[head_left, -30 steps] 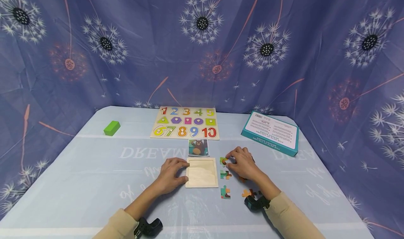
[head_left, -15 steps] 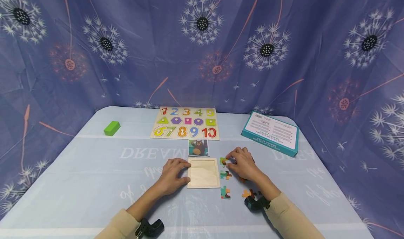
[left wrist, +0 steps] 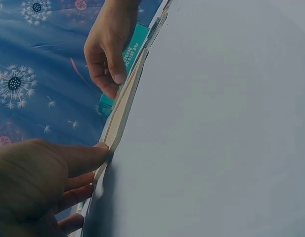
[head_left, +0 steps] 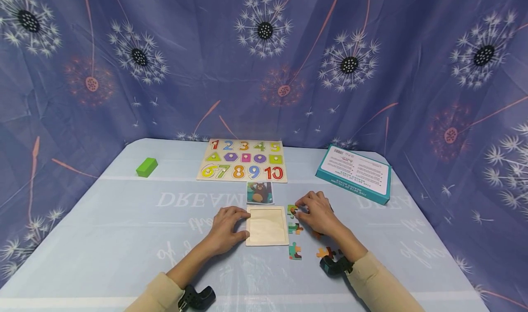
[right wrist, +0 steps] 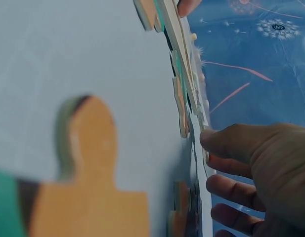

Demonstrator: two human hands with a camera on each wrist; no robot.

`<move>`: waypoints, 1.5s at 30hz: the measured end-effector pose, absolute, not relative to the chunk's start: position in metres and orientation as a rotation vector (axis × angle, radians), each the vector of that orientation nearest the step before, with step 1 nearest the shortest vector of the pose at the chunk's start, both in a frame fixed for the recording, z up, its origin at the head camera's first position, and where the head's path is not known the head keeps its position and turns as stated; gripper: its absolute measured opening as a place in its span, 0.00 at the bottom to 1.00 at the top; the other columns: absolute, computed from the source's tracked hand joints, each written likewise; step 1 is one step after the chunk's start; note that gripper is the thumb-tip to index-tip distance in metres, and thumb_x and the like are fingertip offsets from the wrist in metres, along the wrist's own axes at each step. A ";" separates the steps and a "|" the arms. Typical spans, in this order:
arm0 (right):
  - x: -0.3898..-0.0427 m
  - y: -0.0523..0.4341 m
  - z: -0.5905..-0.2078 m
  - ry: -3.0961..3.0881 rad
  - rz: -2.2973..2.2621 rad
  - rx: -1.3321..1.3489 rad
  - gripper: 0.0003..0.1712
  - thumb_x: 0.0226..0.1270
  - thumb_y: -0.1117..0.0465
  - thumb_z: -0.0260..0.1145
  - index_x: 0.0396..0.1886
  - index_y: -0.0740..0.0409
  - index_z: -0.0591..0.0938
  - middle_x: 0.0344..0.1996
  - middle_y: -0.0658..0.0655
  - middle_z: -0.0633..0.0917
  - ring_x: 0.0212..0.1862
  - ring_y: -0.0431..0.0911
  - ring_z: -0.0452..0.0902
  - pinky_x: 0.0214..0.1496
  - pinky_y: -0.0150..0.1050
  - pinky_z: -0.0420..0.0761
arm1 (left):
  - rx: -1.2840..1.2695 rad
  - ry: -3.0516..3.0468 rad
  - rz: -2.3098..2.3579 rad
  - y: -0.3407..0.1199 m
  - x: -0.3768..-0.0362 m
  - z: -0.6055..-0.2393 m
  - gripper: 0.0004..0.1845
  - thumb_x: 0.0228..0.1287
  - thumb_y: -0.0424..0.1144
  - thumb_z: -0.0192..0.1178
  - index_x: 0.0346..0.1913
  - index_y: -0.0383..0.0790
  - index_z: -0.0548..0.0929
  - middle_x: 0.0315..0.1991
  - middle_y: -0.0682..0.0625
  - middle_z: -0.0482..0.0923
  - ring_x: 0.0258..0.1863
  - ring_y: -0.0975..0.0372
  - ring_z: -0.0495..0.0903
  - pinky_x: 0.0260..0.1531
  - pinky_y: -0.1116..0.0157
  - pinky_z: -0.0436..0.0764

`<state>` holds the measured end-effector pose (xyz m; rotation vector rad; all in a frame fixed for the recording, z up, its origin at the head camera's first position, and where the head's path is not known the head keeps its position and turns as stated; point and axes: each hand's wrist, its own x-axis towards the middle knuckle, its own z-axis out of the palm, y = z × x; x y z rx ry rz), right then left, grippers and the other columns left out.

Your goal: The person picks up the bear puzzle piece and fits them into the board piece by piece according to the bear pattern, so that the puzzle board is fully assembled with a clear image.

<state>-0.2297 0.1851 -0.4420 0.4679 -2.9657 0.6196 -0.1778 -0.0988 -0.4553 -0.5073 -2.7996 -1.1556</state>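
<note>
A: Seen from your head camera, where do your hands sit?

B: Your left hand [head_left: 226, 228] rests at the left edge of the bare wooden puzzle tray [head_left: 266, 225] on the desk [head_left: 123, 220], fingers curled against its rim. Your right hand [head_left: 316, 213] pinches a puzzle piece [head_left: 292, 210] just right of the tray, with other loose pieces [head_left: 294, 251] nearby.

A: And your left wrist view?

B: Your left-hand fingers [left wrist: 85, 157] lie nearly straight, tips touching the tray's corner [left wrist: 123, 116]; the right hand [left wrist: 108, 47] curls beyond.

A: The right wrist view?

B: Your right-hand fingers [right wrist: 231, 143] are bent close together near the tray edge [right wrist: 178, 34]; an orange piece [right wrist: 88, 173] looms blurred in front.
</note>
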 end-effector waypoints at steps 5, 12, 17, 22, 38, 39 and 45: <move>-0.229 0.184 -0.438 -2.956 0.607 0.488 0.14 0.54 0.54 0.69 0.42 0.51 0.84 0.40 0.52 0.80 0.46 0.48 0.66 0.50 0.47 0.64 | -0.505 -2.804 -1.154 -0.099 -0.178 -0.455 0.21 0.49 0.36 0.68 0.49 0.40 0.80 0.53 0.47 0.74 0.59 0.50 0.64 0.61 0.45 0.55; -0.227 0.179 -0.431 -2.920 0.633 0.539 0.14 0.54 0.55 0.70 0.41 0.51 0.85 0.40 0.52 0.80 0.47 0.49 0.67 0.50 0.48 0.64 | -0.508 -2.805 -1.147 -0.099 -0.177 -0.454 0.21 0.50 0.36 0.68 0.50 0.40 0.80 0.53 0.47 0.75 0.58 0.50 0.64 0.61 0.45 0.55; -0.224 0.173 -0.427 -2.908 0.661 0.579 0.13 0.54 0.56 0.69 0.41 0.49 0.84 0.41 0.51 0.80 0.46 0.47 0.66 0.49 0.46 0.64 | -0.506 -2.803 -1.149 -0.099 -0.177 -0.455 0.20 0.50 0.36 0.68 0.49 0.41 0.80 0.53 0.47 0.75 0.58 0.50 0.65 0.60 0.45 0.55; -0.221 0.165 -0.423 -2.920 0.715 0.605 0.13 0.55 0.56 0.69 0.42 0.50 0.84 0.41 0.51 0.80 0.46 0.47 0.65 0.50 0.46 0.63 | -0.506 -2.802 -1.150 -0.099 -0.176 -0.455 0.20 0.50 0.36 0.68 0.49 0.40 0.80 0.53 0.46 0.75 0.58 0.50 0.65 0.61 0.44 0.55; -0.221 0.141 -0.422 -2.885 0.730 0.702 0.13 0.55 0.55 0.70 0.40 0.50 0.85 0.40 0.50 0.79 0.46 0.46 0.65 0.50 0.46 0.63 | -0.518 -2.789 -1.142 -0.099 -0.177 -0.457 0.20 0.49 0.36 0.68 0.48 0.41 0.79 0.53 0.47 0.75 0.57 0.50 0.66 0.60 0.44 0.56; -0.222 0.140 -0.422 -2.886 0.729 0.708 0.13 0.55 0.55 0.70 0.41 0.50 0.85 0.40 0.50 0.79 0.45 0.46 0.65 0.50 0.46 0.63 | -0.519 -2.789 -1.142 -0.099 -0.177 -0.457 0.20 0.49 0.36 0.68 0.48 0.41 0.79 0.53 0.47 0.75 0.57 0.50 0.66 0.60 0.44 0.56; -0.223 0.133 -0.422 -2.896 0.708 0.744 0.13 0.55 0.54 0.69 0.41 0.48 0.84 0.40 0.51 0.79 0.45 0.46 0.65 0.49 0.45 0.63 | -0.523 -2.786 -1.139 -0.099 -0.176 -0.455 0.20 0.50 0.36 0.68 0.49 0.40 0.79 0.53 0.47 0.75 0.58 0.50 0.65 0.60 0.44 0.56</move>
